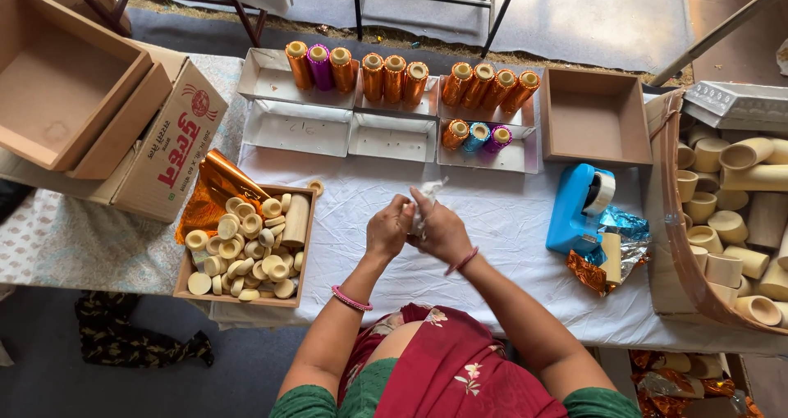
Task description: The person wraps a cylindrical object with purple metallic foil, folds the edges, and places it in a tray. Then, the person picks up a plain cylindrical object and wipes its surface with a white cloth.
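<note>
Your left hand [388, 228] and right hand [441, 229] meet over the white tablecloth [509, 221], just in front of your chest. Both are closed around a small white piece [425, 201], with the fingers of each pinching it from its own side. It looks like crumpled paper or thin wrap, though your fingers hide most of it. Judged from its creased tip, it should be light, soft and easy to tear, so hold it by the edges with your fingertips, not in a full fist.

To your left is a cardboard tray [182, 287] full of short cream tubes and round caps, with orange foil [215, 190] behind it. Across from you, white trays [300, 127] hold wrapped rolls [392, 75] in orange, purple and blue. On your right, a blue tape dispenser [579, 209] stands next to scraps of foil. Further right, a basket [675, 237] is piled with bare tubes.
</note>
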